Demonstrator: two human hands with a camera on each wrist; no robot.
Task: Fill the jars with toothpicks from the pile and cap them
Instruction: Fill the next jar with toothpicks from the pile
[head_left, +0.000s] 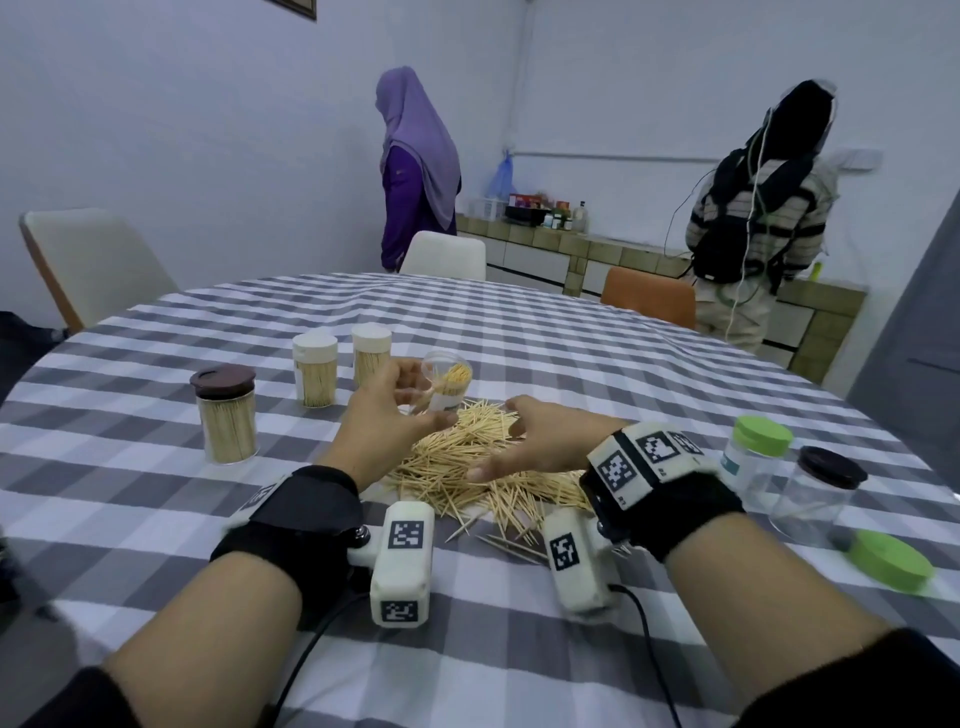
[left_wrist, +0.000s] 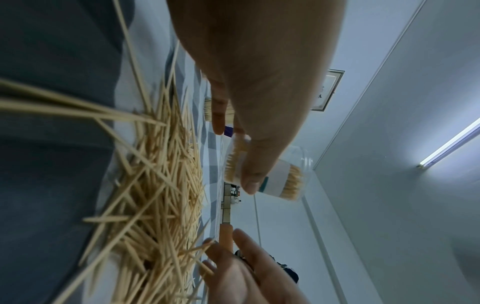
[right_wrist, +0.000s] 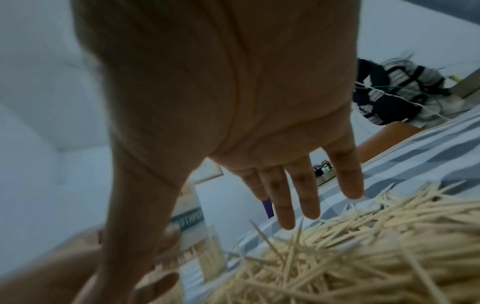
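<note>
From the head view, the left hand (head_left: 387, 415) is curling its grip around a clear, open cylindrical jar (head_left: 448, 382), tilted above the pile of thin wooden toothpicks (head_left: 470, 467) on the checked table (head_left: 571, 343). The left wrist view is showing the thumb (left_wrist: 255, 170) pressing the jar's label. The right wrist view is showing the right hand (right_wrist: 233, 123), grip spread, fingers straight over the pile.

Dim, bluish light; wrist views blurred

Head view: looking forward and down across the surface (head_left: 519, 332), toothpick pile (head_left: 483, 467) at 12 o'clock.
Left wrist view: rolled sideways, sitting close behind the fingers (left_wrist: 249, 176).
Right wrist view: looking low along the palm.
Shared: all three are showing the pile.
</note>
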